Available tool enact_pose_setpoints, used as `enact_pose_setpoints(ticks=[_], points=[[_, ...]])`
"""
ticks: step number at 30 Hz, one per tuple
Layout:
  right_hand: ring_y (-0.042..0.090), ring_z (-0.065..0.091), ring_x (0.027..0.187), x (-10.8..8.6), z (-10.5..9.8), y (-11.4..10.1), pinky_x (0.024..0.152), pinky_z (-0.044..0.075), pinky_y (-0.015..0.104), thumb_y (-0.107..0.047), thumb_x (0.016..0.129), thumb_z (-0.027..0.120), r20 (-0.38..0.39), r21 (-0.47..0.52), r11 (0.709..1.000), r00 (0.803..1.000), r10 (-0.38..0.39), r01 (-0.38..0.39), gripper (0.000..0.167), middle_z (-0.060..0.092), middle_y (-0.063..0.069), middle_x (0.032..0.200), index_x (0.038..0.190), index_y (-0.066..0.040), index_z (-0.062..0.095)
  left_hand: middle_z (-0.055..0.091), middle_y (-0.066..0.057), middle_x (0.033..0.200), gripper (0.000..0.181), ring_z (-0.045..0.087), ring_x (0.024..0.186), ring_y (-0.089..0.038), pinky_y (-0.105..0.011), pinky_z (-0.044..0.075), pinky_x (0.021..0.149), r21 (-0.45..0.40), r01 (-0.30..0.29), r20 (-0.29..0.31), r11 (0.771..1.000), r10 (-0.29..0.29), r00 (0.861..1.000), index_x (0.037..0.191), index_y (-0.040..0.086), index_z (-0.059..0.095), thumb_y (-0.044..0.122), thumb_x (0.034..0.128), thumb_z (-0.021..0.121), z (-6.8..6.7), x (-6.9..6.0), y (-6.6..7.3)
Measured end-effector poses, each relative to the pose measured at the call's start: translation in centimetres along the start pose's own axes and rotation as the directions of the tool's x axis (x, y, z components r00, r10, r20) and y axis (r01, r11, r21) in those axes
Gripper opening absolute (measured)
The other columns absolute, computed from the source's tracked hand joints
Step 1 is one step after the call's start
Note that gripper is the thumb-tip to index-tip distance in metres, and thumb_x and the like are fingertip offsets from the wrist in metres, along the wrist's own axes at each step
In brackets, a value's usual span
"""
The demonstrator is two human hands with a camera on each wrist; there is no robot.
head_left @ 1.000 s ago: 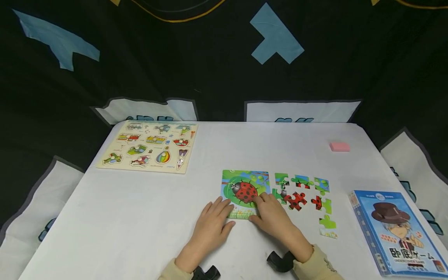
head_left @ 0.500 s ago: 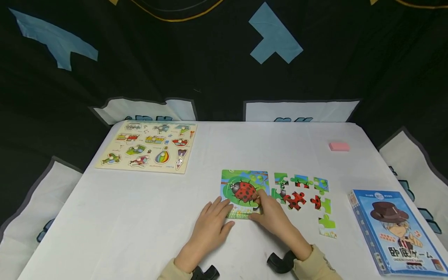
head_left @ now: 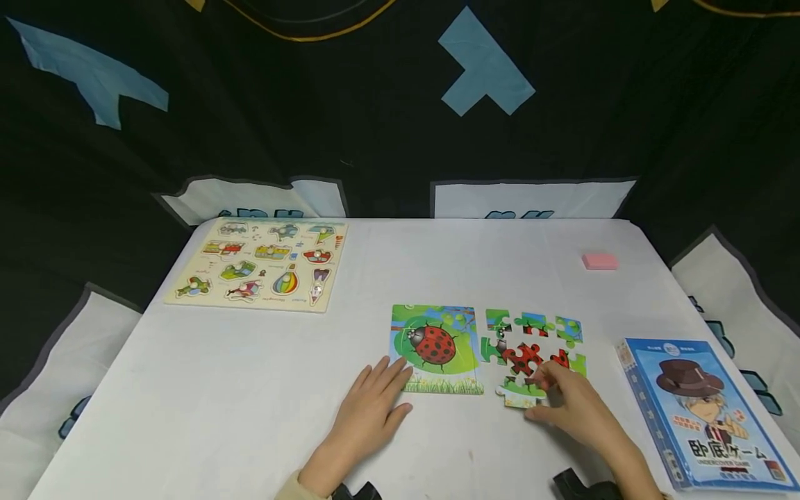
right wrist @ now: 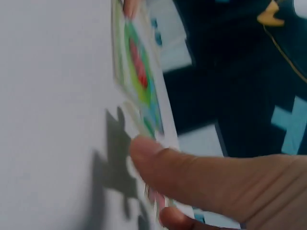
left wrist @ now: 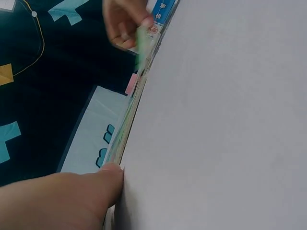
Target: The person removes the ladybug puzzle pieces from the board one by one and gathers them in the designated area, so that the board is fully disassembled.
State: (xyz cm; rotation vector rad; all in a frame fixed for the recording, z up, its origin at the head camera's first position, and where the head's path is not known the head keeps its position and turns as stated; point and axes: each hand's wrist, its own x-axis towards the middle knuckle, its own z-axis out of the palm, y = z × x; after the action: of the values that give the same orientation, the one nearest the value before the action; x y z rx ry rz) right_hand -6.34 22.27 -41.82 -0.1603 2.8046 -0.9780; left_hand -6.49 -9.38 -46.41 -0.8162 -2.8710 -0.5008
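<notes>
My left hand (head_left: 370, 406) lies with straight fingers at the lower left corner of a square ladybug picture board (head_left: 432, 346). Between the thumb and fingers of my right hand (head_left: 578, 410) is a green jigsaw piece (head_left: 520, 398) with a pale flowered edge, just right of the board. In the left wrist view the same piece (left wrist: 142, 48) shows as a green blur. Several loose pieces lie beyond the hand, among them a red spotted piece (head_left: 522, 359) and a blue-green corner piece (head_left: 569, 329). My right hand covers the pieces at the lower right.
A wooden peg puzzle (head_left: 259, 264) with vehicle pictures lies at the back left. At the back right is a pink block (head_left: 600, 262). A blue game box (head_left: 709, 417) stands near the right edge of the white table (head_left: 250, 389).
My right hand has lifted the flowered piece from the board's lower right corner and carried it right, beside the loose pieces. My left hand has barely moved.
</notes>
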Motion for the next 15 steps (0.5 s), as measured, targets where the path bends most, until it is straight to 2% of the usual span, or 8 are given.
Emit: enact_pose_setpoints(ticks=[4, 6, 8, 10, 12, 15], points=[[0.023, 0.049, 0.083, -0.8, -0.4, 1.0, 0.072, 0.043, 0.041, -0.023, 0.063, 0.082, 0.032, -0.066, 0.994, 0.995, 0.090, -0.088, 0.050, 0.054, 0.006, 0.088, 0.099, -0.001, 0.055, 0.042, -0.009, 0.137, 0.050, 0.034, 0.127, -0.029, -0.046, 0.026, 0.102, 0.005, -0.003, -0.039, 1.000, 0.003, 0.999, 0.130, 0.009, 0.050, 0.032, 0.0866, 0.059, -0.2, -0.4, -0.2], [0.029, 0.049, 0.090, -0.5, -0.3, 0.4, 0.076, 0.042, 0.047, -0.023, 0.064, 0.082, 0.030, -0.100, 0.988, 0.992, 0.119, -0.115, 0.055, 0.055, 0.011, 0.097, 0.105, 0.002, 0.054, 0.044, -0.010, 0.135, 0.049, 0.036, 0.126, -0.030, -0.046, 0.027, 0.102, -0.005, 0.014, -0.066, 1.000, -0.014, 0.998, 0.127, 0.008, 0.052, 0.031, 0.0852, 0.061, -0.4, -0.6, -0.2], [0.031, 0.048, 0.093, 0.0, 0.0, -1.0, 0.078, 0.041, 0.049, -0.021, 0.065, 0.081, 0.012, -0.124, 0.987, 0.995, 0.101, -0.099, 0.057, 0.055, 0.013, 0.100, 0.109, 0.003, 0.053, 0.046, -0.010, 0.132, 0.046, 0.037, 0.124, -0.030, -0.045, 0.028, 0.101, -0.027, 0.039, -0.089, 0.999, -0.041, 0.995, 0.124, 0.008, 0.055, 0.030, 0.0838, 0.062, -0.4, -0.7, -0.2], [0.030, 0.049, 0.094, 1.0, 0.9, -2.9, 0.079, 0.041, 0.048, -0.020, 0.068, 0.079, -0.003, -0.128, 0.991, 0.999, 0.037, -0.037, 0.054, 0.056, 0.012, 0.100, 0.110, 0.001, 0.055, 0.049, -0.009, 0.130, 0.044, 0.039, 0.123, -0.030, -0.045, 0.029, 0.101, -0.048, 0.062, -0.102, 0.997, -0.067, 0.992, 0.121, 0.008, 0.057, 0.029, 0.0829, 0.063, -0.4, -0.8, -0.1], [0.026, 0.051, 0.090, 2.1, 2.4, -4.8, 0.076, 0.042, 0.044, -0.020, 0.071, 0.077, 0.002, -0.116, 0.990, 0.997, -0.077, 0.077, 0.049, 0.057, 0.010, 0.098, 0.111, 0.000, 0.058, 0.051, -0.007, 0.128, 0.041, 0.041, 0.122, -0.030, -0.045, 0.029, 0.100, -0.055, 0.080, -0.113, 0.995, -0.086, 0.990, 0.118, 0.009, 0.059, 0.028, 0.0823, 0.064, -0.4, -0.9, -0.1], [0.024, 0.052, 0.087, 3.8, 5.2, -7.2, 0.073, 0.044, 0.040, -0.022, 0.075, 0.074, 0.027, -0.130, 0.959, 0.967, -0.252, 0.253, 0.045, 0.058, 0.009, 0.096, 0.113, -0.001, 0.060, 0.054, -0.004, 0.126, 0.038, 0.043, 0.120, -0.029, -0.045, 0.031, 0.099, -0.052, 0.099, -0.134, 0.994, -0.105, 0.986, 0.116, 0.010, 0.062, 0.027, 0.0812, 0.065, -0.4, -0.9, -0.1]])
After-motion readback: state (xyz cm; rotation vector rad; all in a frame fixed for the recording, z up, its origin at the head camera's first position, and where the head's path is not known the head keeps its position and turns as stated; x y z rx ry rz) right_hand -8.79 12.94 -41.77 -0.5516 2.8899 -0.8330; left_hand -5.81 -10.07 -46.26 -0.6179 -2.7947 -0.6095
